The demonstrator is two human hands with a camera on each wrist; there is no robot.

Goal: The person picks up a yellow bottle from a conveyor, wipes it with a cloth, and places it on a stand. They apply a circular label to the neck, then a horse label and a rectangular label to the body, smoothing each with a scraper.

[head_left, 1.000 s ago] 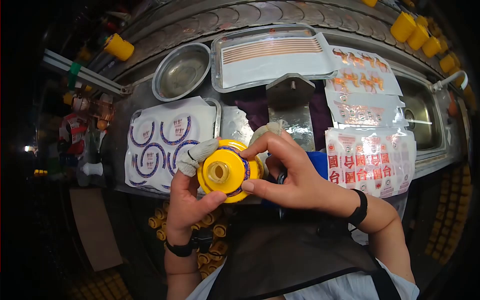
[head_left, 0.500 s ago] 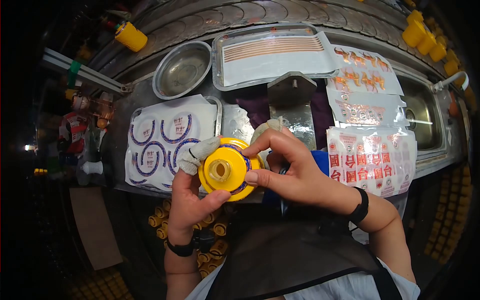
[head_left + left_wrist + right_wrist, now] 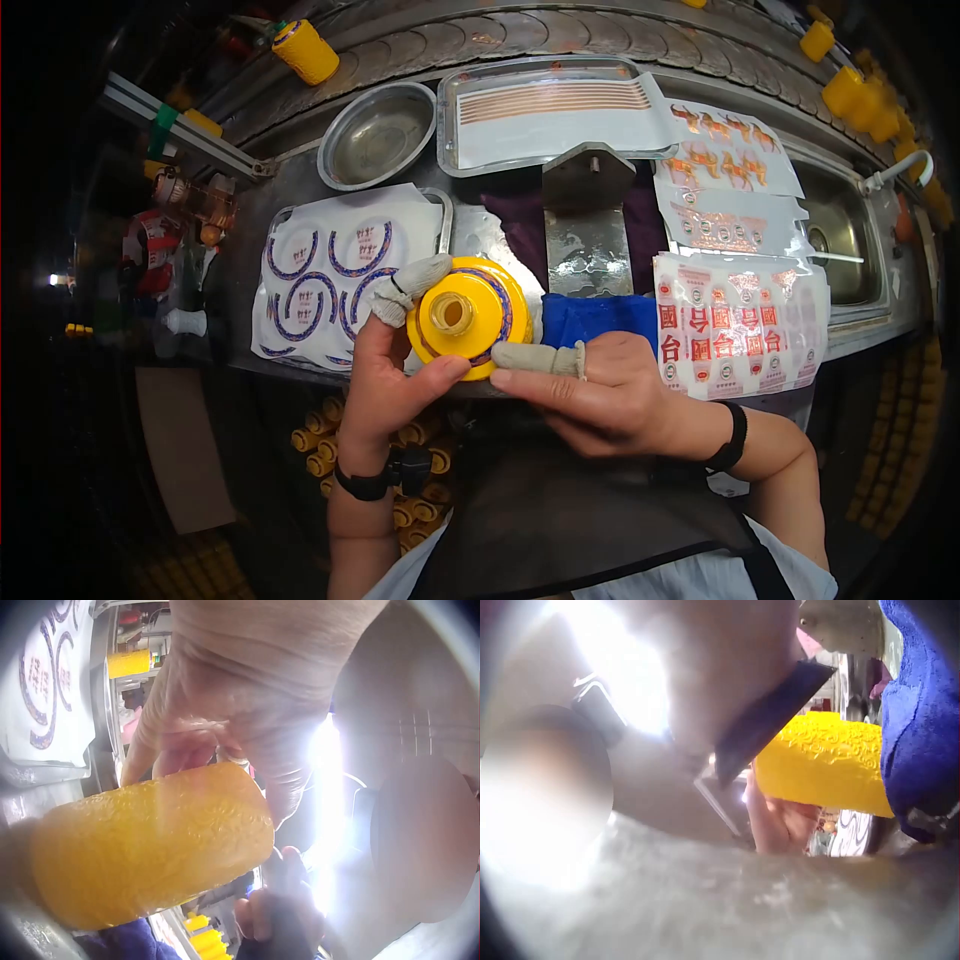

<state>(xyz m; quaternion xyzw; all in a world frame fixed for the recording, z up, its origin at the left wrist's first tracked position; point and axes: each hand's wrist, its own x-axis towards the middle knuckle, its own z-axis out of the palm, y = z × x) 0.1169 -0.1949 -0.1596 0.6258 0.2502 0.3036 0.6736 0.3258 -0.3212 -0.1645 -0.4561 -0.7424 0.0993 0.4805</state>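
My left hand (image 3: 385, 385) grips a yellow bottle (image 3: 432, 340), its open neck facing up at the head camera and a blue patterned band round its shoulder. In the left wrist view the bottle's textured side (image 3: 157, 840) hangs below my left hand (image 3: 240, 682). From the right, my right hand (image 3: 625, 395) lays a cloth-covered finger straight against the shoulder, the bare thumb just below. A dark flat tool (image 3: 776, 712) shows at my right hand in the right wrist view, beside the bottle (image 3: 825, 769); the head view hides it.
Blue cloth (image 3: 600, 318) lies under a metal stand (image 3: 588, 185). Left are a tray of curved decals (image 3: 447, 215) and a metal bowl (image 3: 328, 150); behind is a tray of striped strips (image 3: 448, 130). Printed sheets (image 3: 735, 225) and a sink (image 3: 870, 275) are right. Yellow bottles (image 3: 308, 52) stand behind.
My right hand has moved down and right from its pinch at the shoulder; its covered finger now lies along the bottle. The bottle has shifted slightly up and right, and more blue cloth shows.
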